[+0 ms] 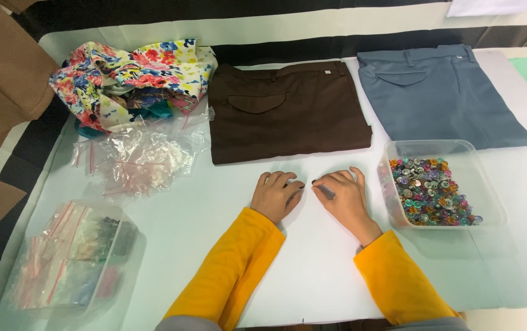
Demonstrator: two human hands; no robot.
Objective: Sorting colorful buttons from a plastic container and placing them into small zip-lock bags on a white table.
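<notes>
Sleeves of yellow knit cloth (239,270) enter from the near edge; both hands rest on the pale table cover (312,270). Left hand (276,195) lies knuckles up, fingers curled under, holding nothing visible. Right hand (344,197) lies flat beside it, pinching what looks like a small dark object (325,190) between thumb and forefinger, too small to identify. Just right stands a clear rectangular plastic tub (490,208) of shiny multicoloured buttons (429,191), within easy reach. Near left, a second clear tub (107,279) holds small zip bags with red seals; loose empty zip bags (138,160) lie beyond it. Farther off, folded dark brown trousers (288,113) and folded grey-blue trousers (441,95) lie flat, pockets up. A crumpled floral fabric heap (134,76) sits far left.
</notes>
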